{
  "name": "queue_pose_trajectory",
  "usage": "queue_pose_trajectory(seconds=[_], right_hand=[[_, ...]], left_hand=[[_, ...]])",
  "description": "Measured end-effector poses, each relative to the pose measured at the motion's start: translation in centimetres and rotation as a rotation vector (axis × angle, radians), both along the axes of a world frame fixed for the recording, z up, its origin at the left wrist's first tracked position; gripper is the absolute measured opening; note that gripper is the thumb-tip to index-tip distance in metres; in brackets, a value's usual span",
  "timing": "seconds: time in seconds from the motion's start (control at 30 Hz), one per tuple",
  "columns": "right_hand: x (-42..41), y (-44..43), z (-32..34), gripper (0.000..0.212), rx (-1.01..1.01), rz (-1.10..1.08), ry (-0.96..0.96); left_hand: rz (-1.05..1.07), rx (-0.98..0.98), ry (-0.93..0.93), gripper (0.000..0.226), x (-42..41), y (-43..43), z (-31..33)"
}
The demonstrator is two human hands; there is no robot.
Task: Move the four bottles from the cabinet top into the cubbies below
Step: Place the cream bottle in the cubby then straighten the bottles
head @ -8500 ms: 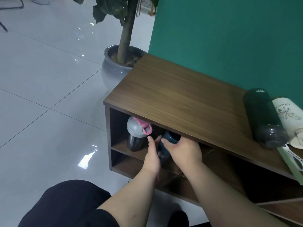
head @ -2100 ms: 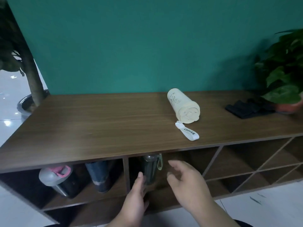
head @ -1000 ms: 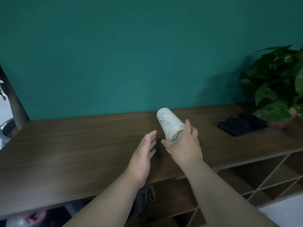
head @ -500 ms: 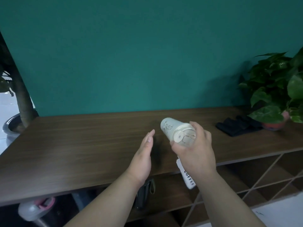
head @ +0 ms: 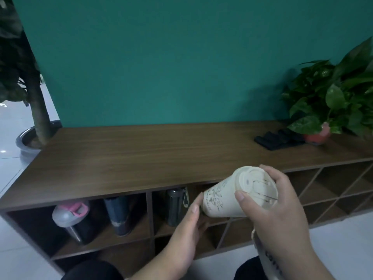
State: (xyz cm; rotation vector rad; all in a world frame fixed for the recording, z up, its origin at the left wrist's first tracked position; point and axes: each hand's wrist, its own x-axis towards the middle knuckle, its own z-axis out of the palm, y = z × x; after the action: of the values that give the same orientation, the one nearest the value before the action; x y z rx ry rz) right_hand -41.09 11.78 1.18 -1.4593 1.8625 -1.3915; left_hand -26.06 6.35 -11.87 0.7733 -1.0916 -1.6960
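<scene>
While three bottles (head: 119, 215) already stood in the cubbies (head: 150, 217), the cream bottle (head: 232, 197) was gripped by the right hand (head: 276, 215), steadied by the spread left hand (head: 185, 229), not yet stowed.

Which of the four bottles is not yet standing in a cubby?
The cream bottle, held tilted in the right hand. The grey-and-pink-lidded bottle, the dark blue one and the dark one with a loop strap stand upright in upper cubbies.
</scene>
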Motion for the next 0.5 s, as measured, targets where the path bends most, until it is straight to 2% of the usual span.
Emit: queue_pose_trajectory(seconds=[0.03,0.13,0.17,0.33,0.4,0.5], right_hand=[[-0.1,0.2,-1.0,0.072,0.041,0.002,0.010],[-0.2,-0.2,-4.6,0.068,0.195,0.011,0.018],[-0.3,-0.6,-5.7,0.069,0.239,0.013,0.020],[-0.9,-4.3,-10.8,0.096,0.369,-0.011,0.058],[-1.4,-6.1,-12.5,0.093,0.407,-0.027,0.046],[-1.9,-8.5,-13.9,0.075,0.425,-0.009,0.029]], left_hand=[[-0.013,0.066,0.014,0.089,-0.1,0.6,-1.0],[-0.043,0.240,0.015,0.056,-0.4,1.2,-3.2],[-0.064,0.286,0.026,0.052,-0.5,1.0,-3.8],[-0.035,0.393,-0.061,0.049,-1.0,-0.9,-6.7],[-0.066,0.449,-0.100,0.056,-1.8,-2.1,-8.1],[-0.086,0.497,-0.126,0.053,-2.9,-3.9,-9.2]])
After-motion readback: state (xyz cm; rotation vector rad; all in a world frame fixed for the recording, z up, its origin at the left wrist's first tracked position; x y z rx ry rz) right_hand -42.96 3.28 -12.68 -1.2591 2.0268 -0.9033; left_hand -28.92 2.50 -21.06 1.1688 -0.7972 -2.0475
